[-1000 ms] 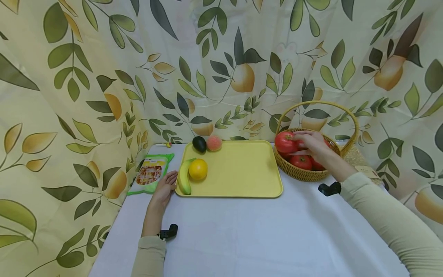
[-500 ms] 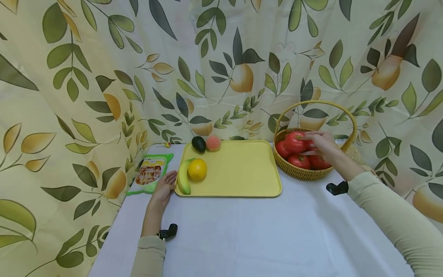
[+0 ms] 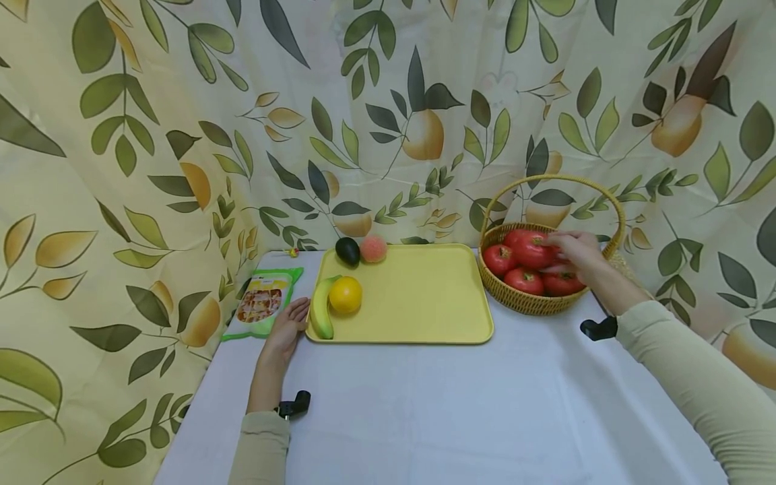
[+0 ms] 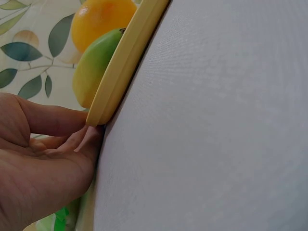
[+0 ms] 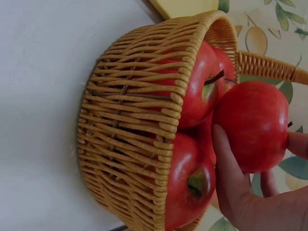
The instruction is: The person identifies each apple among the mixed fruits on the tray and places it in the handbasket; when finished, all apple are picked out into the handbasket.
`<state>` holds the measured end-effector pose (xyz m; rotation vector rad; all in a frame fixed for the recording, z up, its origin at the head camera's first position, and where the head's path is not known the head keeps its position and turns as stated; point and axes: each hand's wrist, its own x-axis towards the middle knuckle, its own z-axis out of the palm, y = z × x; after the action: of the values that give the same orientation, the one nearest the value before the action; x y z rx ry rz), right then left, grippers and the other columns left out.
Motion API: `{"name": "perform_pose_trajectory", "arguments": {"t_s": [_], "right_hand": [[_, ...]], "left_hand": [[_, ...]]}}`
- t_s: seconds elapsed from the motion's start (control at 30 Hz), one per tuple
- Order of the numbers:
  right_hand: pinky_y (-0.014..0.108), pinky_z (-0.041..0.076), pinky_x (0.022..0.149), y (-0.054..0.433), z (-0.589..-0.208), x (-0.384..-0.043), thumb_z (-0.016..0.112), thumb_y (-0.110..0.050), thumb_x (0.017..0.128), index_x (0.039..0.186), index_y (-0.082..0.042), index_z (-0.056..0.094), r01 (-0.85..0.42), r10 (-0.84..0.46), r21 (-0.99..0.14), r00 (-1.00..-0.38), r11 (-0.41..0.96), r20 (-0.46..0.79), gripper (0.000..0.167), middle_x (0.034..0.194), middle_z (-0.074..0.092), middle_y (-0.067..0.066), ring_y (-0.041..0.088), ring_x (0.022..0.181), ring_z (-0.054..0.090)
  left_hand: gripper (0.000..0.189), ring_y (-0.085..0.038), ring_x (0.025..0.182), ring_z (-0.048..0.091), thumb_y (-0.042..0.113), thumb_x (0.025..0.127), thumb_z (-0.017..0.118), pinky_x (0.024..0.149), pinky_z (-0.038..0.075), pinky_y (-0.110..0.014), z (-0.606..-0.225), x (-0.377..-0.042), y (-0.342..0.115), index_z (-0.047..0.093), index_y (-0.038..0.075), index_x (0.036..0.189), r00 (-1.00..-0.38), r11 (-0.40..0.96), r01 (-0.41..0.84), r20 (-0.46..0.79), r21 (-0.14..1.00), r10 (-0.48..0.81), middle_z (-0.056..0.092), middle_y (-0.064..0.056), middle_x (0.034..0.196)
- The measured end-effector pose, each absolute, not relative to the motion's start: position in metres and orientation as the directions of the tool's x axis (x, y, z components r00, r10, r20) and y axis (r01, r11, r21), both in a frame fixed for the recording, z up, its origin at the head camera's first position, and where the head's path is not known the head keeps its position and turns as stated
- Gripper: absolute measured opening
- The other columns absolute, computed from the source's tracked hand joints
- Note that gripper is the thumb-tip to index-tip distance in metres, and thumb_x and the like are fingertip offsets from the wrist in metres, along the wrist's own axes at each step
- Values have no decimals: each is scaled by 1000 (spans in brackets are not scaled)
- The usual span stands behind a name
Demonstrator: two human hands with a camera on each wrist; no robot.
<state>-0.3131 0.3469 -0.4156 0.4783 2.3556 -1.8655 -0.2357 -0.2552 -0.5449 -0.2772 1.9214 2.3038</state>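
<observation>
My right hand holds a red apple between thumb and fingers, at the top of the wicker basket. Several other red apples lie in that basket, one touching or nearly touching the held one. At the left end of the yellow tray, my left hand pinches the rim near its front corner, as the left wrist view shows. On the tray beside it are a yellow-green banana and an orange. Part of the held apple is hidden behind my right fingers in the head view.
A dark avocado-like fruit and a peach sit at the tray's back left. Left of the tray lies a green-edged food packet. The basket's tall handle arches overhead. A patterned curtain hangs behind the white-covered table.
My right hand has moved right with the apple, from the basket's left side towards its middle, uncovering an apple at the left. The left hand has stayed at the tray.
</observation>
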Motion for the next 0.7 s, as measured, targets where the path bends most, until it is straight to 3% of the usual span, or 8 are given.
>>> {"name": "perform_pose_trajectory", "arguments": {"t_s": [0.47,0.7], "right_hand": [[50,62,86,351,-422,-319,63,-22,101,150,1,42,314,227,-924,-937,219,-265,58,154,34,27,38,126,52],[45,64,84,352,-428,-324,61,-20,104,155,4,37,330,238,-901,-934,281,-267,62,154,34,31,24,90,70]], "left_hand": [[73,-32,157,24,-25,94,36,129,23,-41,-545,-235,-256,24,-3,163,-975,-189,-213,-221,959,-20,26,-22,168],[73,-32,157,25,-26,94,36,129,23,-40,-545,-236,-256,25,-3,162,-974,-196,-215,-224,957,-22,27,-22,168]]}}
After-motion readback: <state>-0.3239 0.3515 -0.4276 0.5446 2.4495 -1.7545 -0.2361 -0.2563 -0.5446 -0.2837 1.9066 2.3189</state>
